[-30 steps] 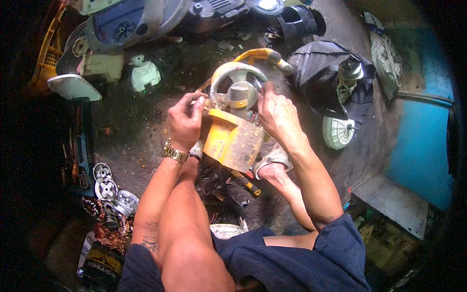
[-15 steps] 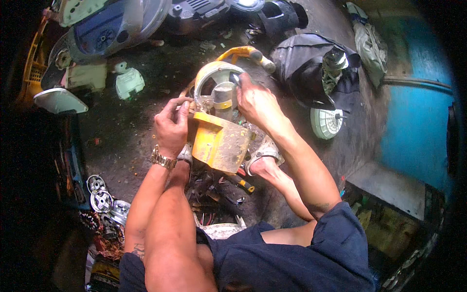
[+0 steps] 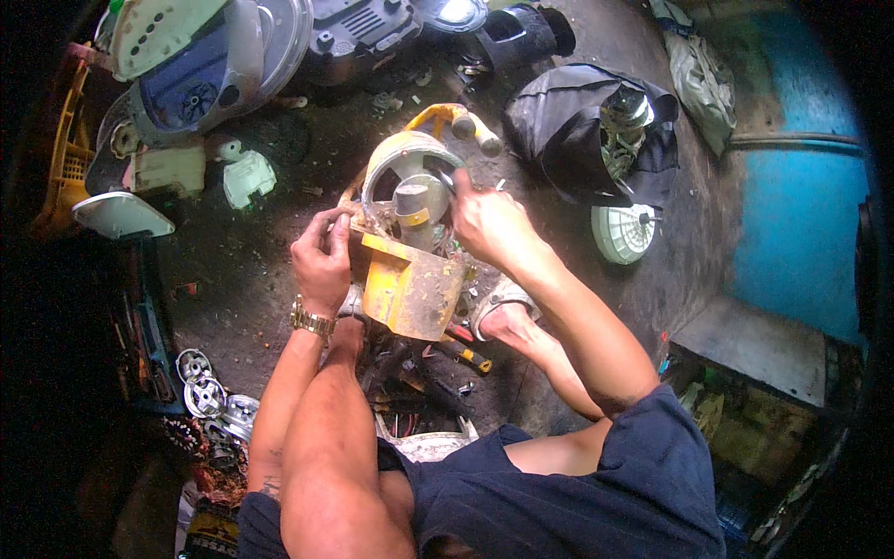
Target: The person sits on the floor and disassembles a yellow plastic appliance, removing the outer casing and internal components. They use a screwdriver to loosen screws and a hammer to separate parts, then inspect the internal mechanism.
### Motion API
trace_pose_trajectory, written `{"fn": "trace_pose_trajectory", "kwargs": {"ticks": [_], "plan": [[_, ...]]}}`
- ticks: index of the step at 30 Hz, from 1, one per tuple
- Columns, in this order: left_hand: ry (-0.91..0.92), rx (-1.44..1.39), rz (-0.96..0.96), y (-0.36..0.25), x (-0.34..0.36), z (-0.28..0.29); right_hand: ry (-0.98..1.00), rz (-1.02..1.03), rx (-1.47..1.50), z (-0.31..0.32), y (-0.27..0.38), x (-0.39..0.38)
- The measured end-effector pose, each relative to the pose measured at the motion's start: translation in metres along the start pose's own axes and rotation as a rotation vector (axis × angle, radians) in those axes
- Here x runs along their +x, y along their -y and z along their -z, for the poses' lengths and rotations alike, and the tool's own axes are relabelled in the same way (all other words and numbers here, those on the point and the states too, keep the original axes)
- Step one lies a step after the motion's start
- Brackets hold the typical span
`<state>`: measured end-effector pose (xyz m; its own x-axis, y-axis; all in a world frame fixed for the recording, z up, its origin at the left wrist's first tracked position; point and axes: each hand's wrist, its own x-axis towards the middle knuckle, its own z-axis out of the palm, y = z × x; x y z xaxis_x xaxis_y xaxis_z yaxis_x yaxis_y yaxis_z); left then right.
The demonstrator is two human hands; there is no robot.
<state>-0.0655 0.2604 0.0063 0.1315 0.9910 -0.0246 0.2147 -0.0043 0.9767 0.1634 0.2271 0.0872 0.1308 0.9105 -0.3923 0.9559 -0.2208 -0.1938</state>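
Observation:
A worn yellow power machine stands on the floor between my feet, its paint chipped and dirty. An open pale ring rises on its far side around a grey cylindrical part with a yellow band. My left hand, a gold watch on its wrist, is closed in a pinch at the machine's left edge; what lies between thumb and finger is too small to name. My right hand is closed around a dark metal tool, whose tip sits at the ring's right side. Fingers hide most of the tool.
A yellow-handled tool lies with other tools near my feet. Behind the machine are a black bag-like cover and a white round plastic part. Plastic housings crowd the far left; metal wheels lie near left. A blue panel stands right.
The view has shifted a little, so the machine sits slightly lower and further left. My right hand has moved down along the ring with the tool; my left hand keeps its pinch at the edge.

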Motion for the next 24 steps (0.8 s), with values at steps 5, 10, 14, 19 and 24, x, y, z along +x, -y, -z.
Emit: {"fn": "trace_pose_trajectory", "kwargs": {"ticks": [5, 10, 14, 19, 24], "plan": [[0.016, -0.059, 0.008, -0.006, 0.002, -0.002, -0.021, -0.041, 0.066, 0.011, 0.0, -0.015], [0.045, -0.04, 0.035, -0.008, 0.005, 0.001, -0.155, -0.073, 0.193, 0.006, 0.0, -0.029], [0.053, -0.063, 0.071, -0.009, 0.003, 0.002, -0.257, 0.127, 0.184, 0.002, -0.018, -0.011], [0.056, -0.033, 0.053, -0.005, 0.0, 0.005, -0.125, 0.167, 0.036, 0.02, -0.008, -0.001], [0.055, -0.071, 0.086, -0.002, -0.002, 0.006, -0.153, 0.161, 0.091, 0.01, 0.0, 0.004]]}}
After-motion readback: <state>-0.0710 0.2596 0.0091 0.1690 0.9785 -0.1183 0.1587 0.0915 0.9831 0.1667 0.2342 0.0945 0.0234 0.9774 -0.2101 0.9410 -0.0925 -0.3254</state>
